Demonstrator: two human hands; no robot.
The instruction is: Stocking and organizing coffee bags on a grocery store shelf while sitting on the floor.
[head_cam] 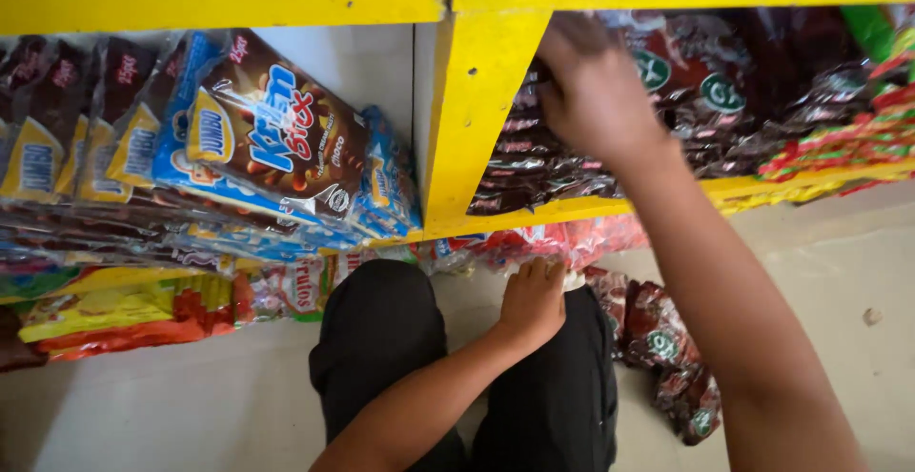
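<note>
right hand (593,86): up in the right bay of the yellow shelf (477,100), fingers spread flat on the dark packets (534,162)
left hand (532,302): resting on the knee (562,377), fingers together, holding nothing
floor (820,272): more dark packs (667,358) near the knee

right hand (593,86) reaches among dark red snack packets (710,91) on the yellow shelf (477,119); left hand (532,302) rests on knee.
</note>
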